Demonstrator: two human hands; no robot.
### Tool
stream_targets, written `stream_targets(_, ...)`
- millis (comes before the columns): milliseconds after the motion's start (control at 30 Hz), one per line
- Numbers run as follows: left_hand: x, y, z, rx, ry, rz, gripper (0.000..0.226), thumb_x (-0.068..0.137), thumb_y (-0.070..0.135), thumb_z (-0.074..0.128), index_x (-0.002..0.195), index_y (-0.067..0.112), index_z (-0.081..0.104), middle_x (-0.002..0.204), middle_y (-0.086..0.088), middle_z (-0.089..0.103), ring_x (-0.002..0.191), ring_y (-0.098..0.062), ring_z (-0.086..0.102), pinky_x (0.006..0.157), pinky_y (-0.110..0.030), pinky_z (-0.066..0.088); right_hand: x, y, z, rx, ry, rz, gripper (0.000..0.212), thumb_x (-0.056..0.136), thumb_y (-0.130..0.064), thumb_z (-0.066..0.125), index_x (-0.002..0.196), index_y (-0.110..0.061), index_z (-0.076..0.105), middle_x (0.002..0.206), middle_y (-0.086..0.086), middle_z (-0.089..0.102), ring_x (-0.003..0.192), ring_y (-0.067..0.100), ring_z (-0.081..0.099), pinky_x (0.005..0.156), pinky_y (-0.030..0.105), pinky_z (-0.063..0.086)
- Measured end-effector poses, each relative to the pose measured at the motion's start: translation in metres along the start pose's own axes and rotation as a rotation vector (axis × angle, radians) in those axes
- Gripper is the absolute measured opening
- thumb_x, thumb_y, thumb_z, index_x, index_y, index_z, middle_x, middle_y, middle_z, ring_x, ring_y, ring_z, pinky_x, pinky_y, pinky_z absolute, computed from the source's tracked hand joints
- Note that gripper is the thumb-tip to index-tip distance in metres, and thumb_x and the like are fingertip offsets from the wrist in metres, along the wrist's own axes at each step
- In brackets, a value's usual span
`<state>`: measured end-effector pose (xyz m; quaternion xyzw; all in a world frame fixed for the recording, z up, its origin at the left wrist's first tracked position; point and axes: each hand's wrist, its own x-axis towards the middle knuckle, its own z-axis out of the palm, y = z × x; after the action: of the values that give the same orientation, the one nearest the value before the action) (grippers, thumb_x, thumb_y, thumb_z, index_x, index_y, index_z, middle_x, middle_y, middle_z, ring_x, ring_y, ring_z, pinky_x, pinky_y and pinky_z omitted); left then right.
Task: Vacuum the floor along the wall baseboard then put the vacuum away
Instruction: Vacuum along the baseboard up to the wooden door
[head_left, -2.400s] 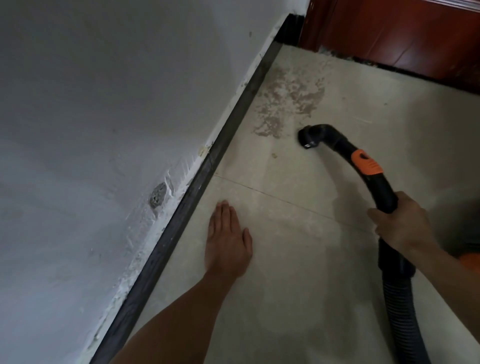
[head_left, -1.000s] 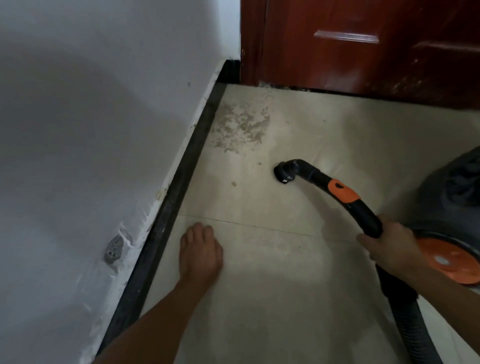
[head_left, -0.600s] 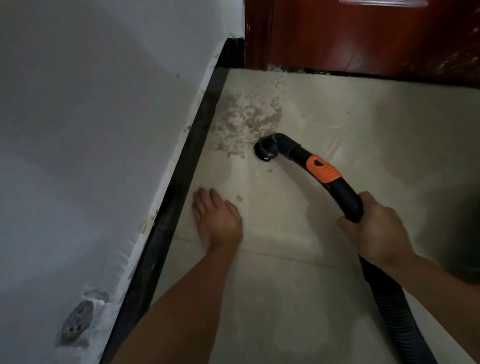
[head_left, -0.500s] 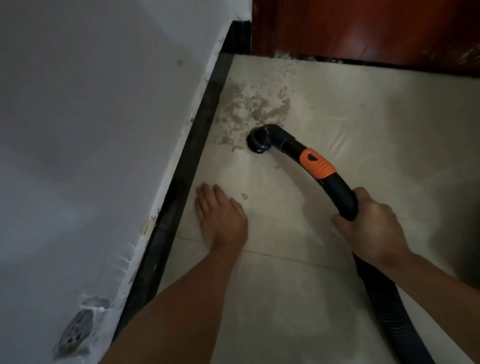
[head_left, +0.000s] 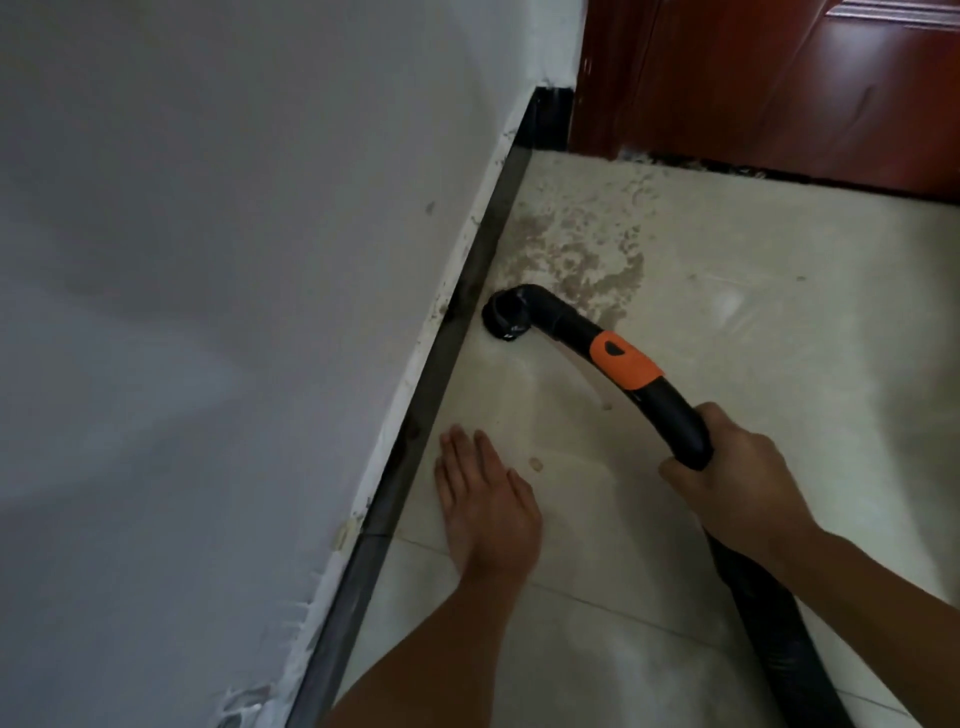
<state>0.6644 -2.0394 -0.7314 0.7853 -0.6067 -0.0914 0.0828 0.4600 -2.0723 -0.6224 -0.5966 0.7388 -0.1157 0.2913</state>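
**Nozzle at the baseboard, dirty patch ahead**

The vacuuming step is in hand. The right hand (head_left: 737, 499) grasps the black hose (head_left: 672, 415) just behind its orange band (head_left: 623, 366), fingers wrapped round it. The nozzle (head_left: 506, 317) is down at the floor (head_left: 753, 338), just beside the dark baseboard (head_left: 441, 374). The left hand (head_left: 485, 499) lies flat and released on the floor nearer the person, fingers straight, seemingly as a prop. A stained, gritty patch (head_left: 576, 254) spreads beyond the nozzle toward the corner by the door (head_left: 779, 88), and a small speck (head_left: 536, 464) lies near the left fingertips. The run looks unfinished. The next move calls for sliding the nozzle along the baseboard through the patch to the corner, mouth kept low. The vacuum's body is out of view, so putting it away comes later.
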Motion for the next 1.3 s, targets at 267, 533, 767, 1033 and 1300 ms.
stream_targets(267,0.000,-0.001,0.002,0.008,0.020,-0.005,0.059,0.093,0.030,0.028,0.142,-0.001,0.041,0.152,-0.023,0.031,0.142,-0.036,0.029,0.117,-0.047,0.021,-0.022,0.019,-0.009,-0.020,-0.059,-0.010,0.029,0.080,-0.017,0.073,0.097,-0.023,0.051,0.067,0.002,0.060,0.057,0.023,0.060,0.051,0.034,0.047)
stream_targets(533,0.000,0.000,0.000,0.029,-0.008,-0.012,0.060,0.093,0.029,0.029,0.144,-0.002,0.038,0.153,-0.024,0.029,0.143,-0.037,0.026,0.118,-0.047,0.018,-0.069,0.101,-0.062,-0.054,0.161,0.350,0.029,0.076,-0.015,0.080,0.080,-0.022,0.052,0.059,0.006,0.062,0.055,0.026,0.060,0.057,0.041,0.051)
stream_targets(767,0.000,0.001,-0.002,0.044,-0.018,-0.009,0.060,0.093,0.029,0.033,0.144,-0.001,0.037,0.153,-0.025,0.029,0.142,-0.037,0.026,0.118,-0.047,0.018,-0.036,0.075,-0.033,0.057,0.186,0.219,0.024,0.079,-0.015,0.076,0.089,-0.017,0.054,0.060,0.006,0.060,0.052,0.023,0.059,0.045,0.027,0.039)
stream_targets(1033,0.000,0.001,-0.001,0.064,-0.032,-0.011,0.061,0.093,0.031,0.028,0.144,-0.001,0.037,0.153,-0.025,0.029,0.142,-0.037,0.026,0.118,-0.047,0.019,-0.030,0.067,-0.022,0.044,0.155,0.185,0.025,0.082,-0.019,0.075,0.094,-0.021,0.053,0.059,0.001,0.058,0.048,0.017,0.057,0.041,0.024,0.035)
stream_targets(1300,0.000,0.001,-0.002,0.020,-0.025,-0.010,0.060,0.093,0.030,0.028,0.143,-0.002,0.040,0.152,-0.025,0.031,0.142,-0.037,0.028,0.116,-0.048,0.021,0.007,0.030,-0.008,0.053,0.088,0.114,0.026,0.080,-0.021,0.074,0.096,-0.022,0.054,0.064,0.002,0.060,0.052,0.019,0.059,0.045,0.026,0.040)
